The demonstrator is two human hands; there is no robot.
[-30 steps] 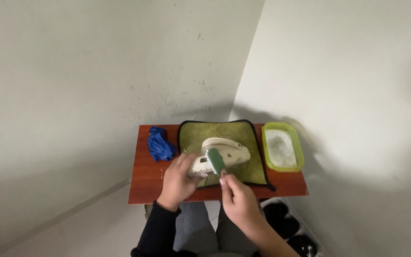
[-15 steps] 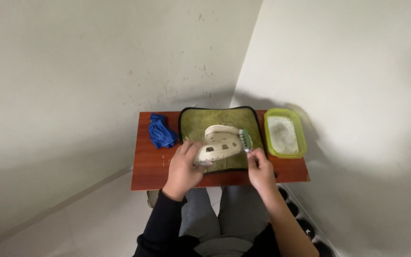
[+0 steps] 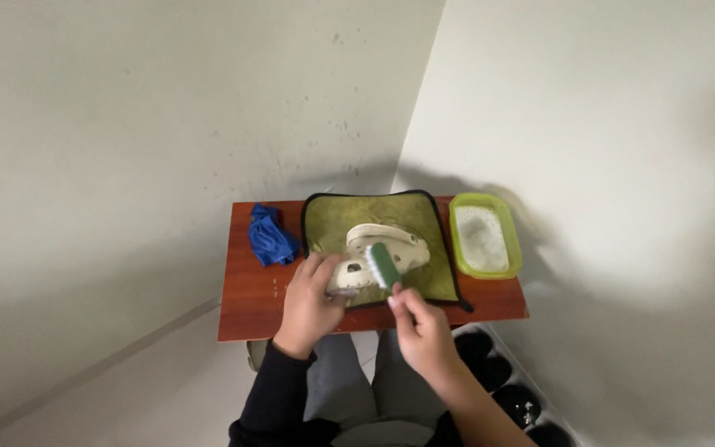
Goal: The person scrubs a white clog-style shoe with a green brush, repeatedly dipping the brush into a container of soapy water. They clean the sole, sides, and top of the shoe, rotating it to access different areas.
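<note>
A cream-coloured clog-style shoe (image 3: 391, 244) with holes lies on a green mat (image 3: 337, 219) on a small reddish wooden table (image 3: 250, 298). My left hand (image 3: 308, 302) grips the shoe at its near end. My right hand (image 3: 424, 331) holds a green scrubbing brush (image 3: 384, 265) with white bristles, pressed against the shoe's near side.
A crumpled blue cloth (image 3: 271, 236) lies on the table's left part. A green tub of foamy water (image 3: 483, 236) stands at the right end. Dark shoes (image 3: 506, 389) sit on the floor under the table's right side. White walls meet in a corner behind the table.
My right hand has brought the brush from the shoe's right side back to its near end. The shoe stays on the mat under my left hand.
</note>
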